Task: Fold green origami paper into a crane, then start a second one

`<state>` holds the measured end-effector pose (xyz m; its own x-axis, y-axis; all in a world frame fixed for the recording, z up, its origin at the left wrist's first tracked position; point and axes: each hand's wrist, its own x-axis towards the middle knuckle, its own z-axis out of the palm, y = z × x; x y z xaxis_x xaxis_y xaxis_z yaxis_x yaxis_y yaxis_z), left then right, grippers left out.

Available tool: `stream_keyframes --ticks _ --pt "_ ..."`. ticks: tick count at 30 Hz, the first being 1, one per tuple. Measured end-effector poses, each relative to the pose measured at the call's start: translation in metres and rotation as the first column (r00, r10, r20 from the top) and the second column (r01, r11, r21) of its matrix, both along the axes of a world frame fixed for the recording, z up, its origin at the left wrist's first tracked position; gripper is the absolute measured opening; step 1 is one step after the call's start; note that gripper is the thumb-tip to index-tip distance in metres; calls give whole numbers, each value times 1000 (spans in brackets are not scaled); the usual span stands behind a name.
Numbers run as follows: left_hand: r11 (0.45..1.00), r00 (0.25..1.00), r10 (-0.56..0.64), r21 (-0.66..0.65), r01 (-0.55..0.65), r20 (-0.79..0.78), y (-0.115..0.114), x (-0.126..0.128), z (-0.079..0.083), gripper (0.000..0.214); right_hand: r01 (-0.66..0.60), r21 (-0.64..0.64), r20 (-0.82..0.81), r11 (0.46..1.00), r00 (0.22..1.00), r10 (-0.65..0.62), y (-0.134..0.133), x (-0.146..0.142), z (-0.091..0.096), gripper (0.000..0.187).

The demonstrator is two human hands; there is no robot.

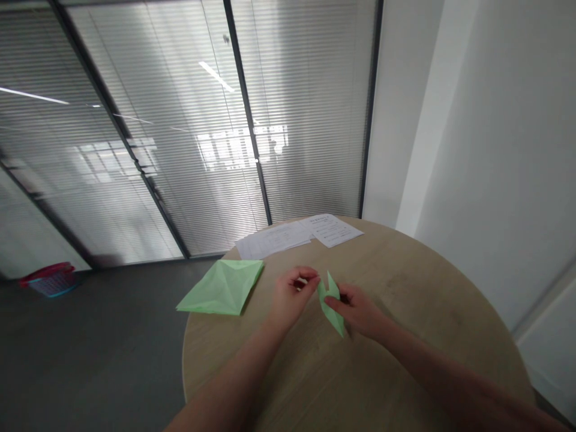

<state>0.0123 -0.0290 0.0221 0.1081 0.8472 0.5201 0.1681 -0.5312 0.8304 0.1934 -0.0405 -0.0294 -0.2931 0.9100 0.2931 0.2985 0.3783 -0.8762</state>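
Observation:
A small folded piece of green paper (332,305) is held above a round wooden table (405,312). My left hand (292,294) pinches its upper left corner with fingers closed. My right hand (357,309) grips the folded piece from the right, thumb on top. A larger creased green paper sheet (221,288) lies flat at the table's left edge, hanging partly over it, a short way left of my left hand.
Two white printed sheets (297,234) lie at the table's far edge. Behind stand glass walls with closed blinds (189,132) and a white wall on the right. A red and blue basket (48,279) sits on the grey floor at the far left.

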Motion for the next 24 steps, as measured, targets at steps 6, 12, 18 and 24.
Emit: stream_keyframes --ticks 6,12,18,24 --pt "986 984 -37 -153 64 173 2 4 1 17 -7 -26 -43 1000 999 6 -3 -3 3 28" --pt "929 930 -92 -305 209 355 2 3 1 46 -1 -74 -121 997 993 -8 -4 -3 5 24" --pt "917 965 -114 -350 193 234 6 -1 -3 38 -24 -91 -161 996 987 9 -4 -3 6 25" --pt "930 986 -158 -328 166 52 12 1 -10 33 -22 -65 -123 998 992 14 -1 -3 2 23"
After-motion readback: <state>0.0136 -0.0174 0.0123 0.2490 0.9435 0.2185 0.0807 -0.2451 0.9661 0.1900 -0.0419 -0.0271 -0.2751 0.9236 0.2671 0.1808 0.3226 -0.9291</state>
